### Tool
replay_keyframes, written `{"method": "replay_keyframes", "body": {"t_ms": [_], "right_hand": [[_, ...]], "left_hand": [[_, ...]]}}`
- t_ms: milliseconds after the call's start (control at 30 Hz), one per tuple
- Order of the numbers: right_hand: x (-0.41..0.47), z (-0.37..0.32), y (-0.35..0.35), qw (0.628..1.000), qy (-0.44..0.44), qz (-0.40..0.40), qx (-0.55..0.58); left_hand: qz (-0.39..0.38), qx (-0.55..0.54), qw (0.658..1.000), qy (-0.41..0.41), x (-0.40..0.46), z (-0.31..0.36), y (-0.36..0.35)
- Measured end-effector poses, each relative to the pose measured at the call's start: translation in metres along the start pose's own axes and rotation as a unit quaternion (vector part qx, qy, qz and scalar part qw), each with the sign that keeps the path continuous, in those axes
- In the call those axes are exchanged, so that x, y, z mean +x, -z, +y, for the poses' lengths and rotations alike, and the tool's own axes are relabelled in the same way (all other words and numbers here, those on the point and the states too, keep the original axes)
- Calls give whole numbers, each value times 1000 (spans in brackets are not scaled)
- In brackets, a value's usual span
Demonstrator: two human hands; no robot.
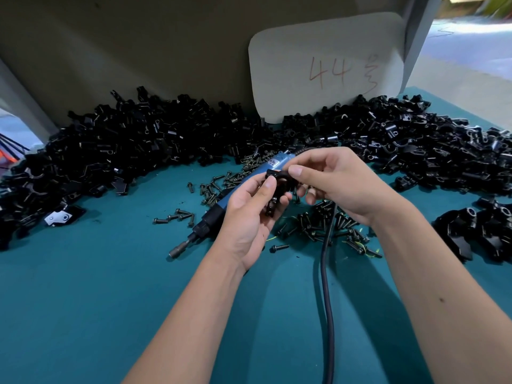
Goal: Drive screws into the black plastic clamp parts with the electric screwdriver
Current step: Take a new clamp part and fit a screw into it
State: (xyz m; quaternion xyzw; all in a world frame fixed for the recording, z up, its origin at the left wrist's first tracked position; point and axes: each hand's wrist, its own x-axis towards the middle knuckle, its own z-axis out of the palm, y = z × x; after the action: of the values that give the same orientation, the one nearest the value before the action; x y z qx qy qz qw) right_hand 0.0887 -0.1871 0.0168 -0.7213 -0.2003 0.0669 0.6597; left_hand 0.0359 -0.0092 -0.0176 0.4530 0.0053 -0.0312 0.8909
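**Small black clamp held up in both hands**

The person holds one black clamp part (277,189) up over the green table (97,286). The left hand (249,217) curls round it from below, thumb on top. The right hand (332,181) pinches its top end with thumb and finger. I think there may be a screw going in there, but it is too small and dark to tell.

The clamp looks light and hard, like stiff plastic. It should not bend or break in the fingers. It is small and bumpy, so the best place to hold it is by its flat sides, away from the screw hole.

The blue electric screwdriver (221,206) lies on the table just behind the hands, with nobody holding it. Its black cable (327,286) runs toward the person. Loose screws (318,228) lie scattered near it. A big pile of clamp parts (138,142) sits at the back.
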Motion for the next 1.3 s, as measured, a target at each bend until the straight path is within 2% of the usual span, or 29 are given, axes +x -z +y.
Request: {"method": "replay_keyframes", "body": {"t_ms": [67,333,667,1000,1300], "right_hand": [[-1,-1,0,1000,10,-11,-2],[0,-1,4,998,26,51,30],[1,2,-6,998,26,33,48],[-1,0,3,1000,11,4,-2],[-4,-6,4,999,4,10,-46]], "left_hand": [[4,-4,1000,0,0,-1,-2],[22,-17,1000,13,-1,3,-3],[26,-11,1000,3,-2,6,-3],[19,-17,1000,0,-2,3,-5],[2,1,1000,-13,0,2,-2]]}}
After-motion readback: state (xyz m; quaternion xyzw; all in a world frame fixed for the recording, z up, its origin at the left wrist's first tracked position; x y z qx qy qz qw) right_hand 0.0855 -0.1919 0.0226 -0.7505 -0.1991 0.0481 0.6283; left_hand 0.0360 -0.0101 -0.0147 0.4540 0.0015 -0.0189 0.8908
